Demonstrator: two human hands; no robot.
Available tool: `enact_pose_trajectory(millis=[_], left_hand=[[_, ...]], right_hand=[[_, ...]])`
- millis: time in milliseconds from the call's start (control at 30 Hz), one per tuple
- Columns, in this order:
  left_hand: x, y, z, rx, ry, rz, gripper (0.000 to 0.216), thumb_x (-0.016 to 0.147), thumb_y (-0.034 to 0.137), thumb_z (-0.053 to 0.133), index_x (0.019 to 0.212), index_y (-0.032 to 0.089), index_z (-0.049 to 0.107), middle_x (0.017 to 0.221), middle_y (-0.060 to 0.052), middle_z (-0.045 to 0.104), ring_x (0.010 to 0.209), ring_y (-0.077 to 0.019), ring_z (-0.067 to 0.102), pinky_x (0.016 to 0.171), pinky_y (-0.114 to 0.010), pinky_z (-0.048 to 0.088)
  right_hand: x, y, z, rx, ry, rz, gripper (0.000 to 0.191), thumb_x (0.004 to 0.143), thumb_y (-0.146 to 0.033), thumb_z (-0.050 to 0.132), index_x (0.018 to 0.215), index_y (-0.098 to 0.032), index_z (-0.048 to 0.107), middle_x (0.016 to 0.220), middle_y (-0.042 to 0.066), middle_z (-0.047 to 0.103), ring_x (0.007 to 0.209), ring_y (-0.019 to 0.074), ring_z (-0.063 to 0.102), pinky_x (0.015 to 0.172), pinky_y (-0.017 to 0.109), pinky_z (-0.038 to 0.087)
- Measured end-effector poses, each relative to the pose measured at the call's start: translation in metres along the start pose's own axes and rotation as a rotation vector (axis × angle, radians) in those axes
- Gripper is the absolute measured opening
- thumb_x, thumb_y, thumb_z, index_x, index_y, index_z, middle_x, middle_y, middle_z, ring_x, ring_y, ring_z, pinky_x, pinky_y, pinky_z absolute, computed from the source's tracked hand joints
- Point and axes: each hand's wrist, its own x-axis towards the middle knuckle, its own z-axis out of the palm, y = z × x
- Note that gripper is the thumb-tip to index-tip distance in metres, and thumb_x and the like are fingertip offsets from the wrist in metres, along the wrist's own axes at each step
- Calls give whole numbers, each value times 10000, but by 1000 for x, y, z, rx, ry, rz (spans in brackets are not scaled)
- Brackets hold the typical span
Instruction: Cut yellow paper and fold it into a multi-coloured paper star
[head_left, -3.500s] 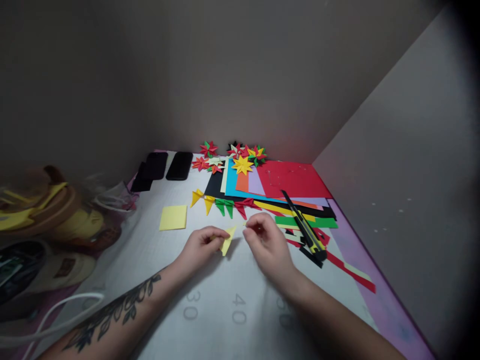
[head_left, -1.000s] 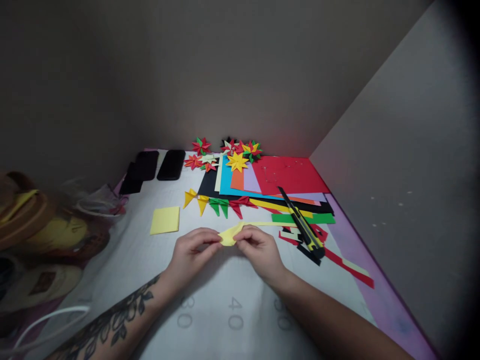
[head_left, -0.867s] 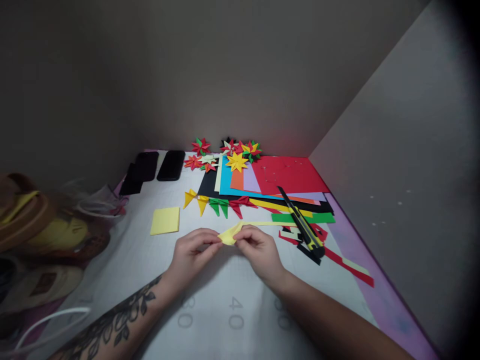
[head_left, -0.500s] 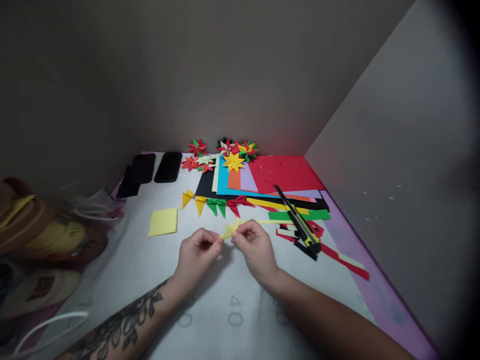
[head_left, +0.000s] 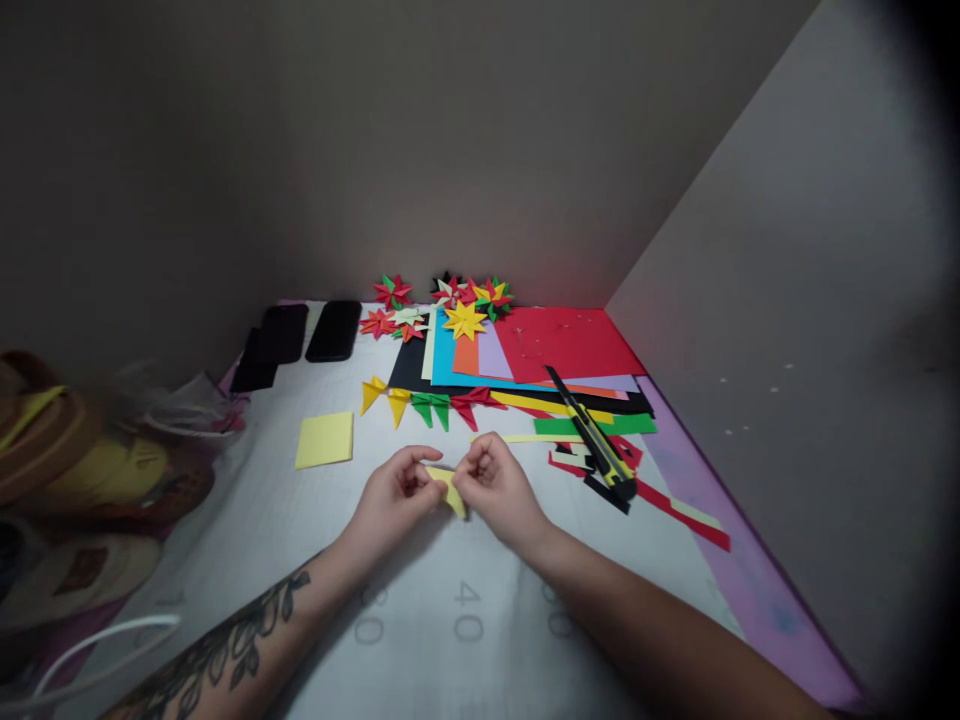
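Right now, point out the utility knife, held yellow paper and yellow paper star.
Utility knife (head_left: 598, 444), head view: handle.
Held yellow paper (head_left: 454, 498), head view: exposed lower part.
Yellow paper star (head_left: 464, 320), head view: centre.

Around one left hand (head_left: 396, 498) and one right hand (head_left: 496, 492), with one yellow folded piece (head_left: 454, 497) between them, we count one yellow square (head_left: 324, 440) at half past nine, three dark flat things (head_left: 283, 333) from ten to eleven o'clock, and one cutter knife (head_left: 596, 440) between two and three. From eleven to one we find six small folds (head_left: 424, 405), two yellow, two green, two red, and beyond them at least six paper stars (head_left: 465, 320) (overlaps hide the exact total).
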Motion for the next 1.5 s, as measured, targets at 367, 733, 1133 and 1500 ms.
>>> enact_pose_trajectory(millis=[367, 733, 1133, 1500], left_hand=[[-1, 4, -2, -105, 186, 67, 316, 693, 246, 687, 974, 190, 552, 725, 40, 562, 595, -88, 532, 562, -198, 407], [1, 5, -8, -69, 127, -19, 289, 714, 336, 697, 919, 136, 661, 738, -30, 672, 630, -132, 591, 604, -236, 469], [-1, 3, -9, 106, 9, 38, 280, 780, 345, 606, 957, 157, 714, 740, -47, 706, 646, -156, 611, 624, -257, 493], [-3, 1, -8, 303, -42, 126, 236, 824, 350, 564, 880, 182, 719, 819, -37, 719, 725, -167, 623, 647, -235, 465]], right_hand=[[-3, -6, 3, 84, 40, 43, 233, 716, -210, 617, 815, -229, 407, 594, -91, 482, 530, 99, 447, 527, 212, 338], [-5, -8, -7, -637, -10, -546, 367, 761, -80, 525, 1085, -244, 574, 1096, 82, 560, 1056, 232, 513, 914, 399, 432], [1, -7, -15, -391, 17, -283, 321, 805, -109, 482, 1039, -249, 650, 928, 32, 666, 839, 174, 629, 722, 301, 507], [2, -12, -13, -320, 11, -60, 143, 793, -296, 607, 702, -195, 653, 629, -8, 607, 568, 132, 541, 523, 238, 416]])
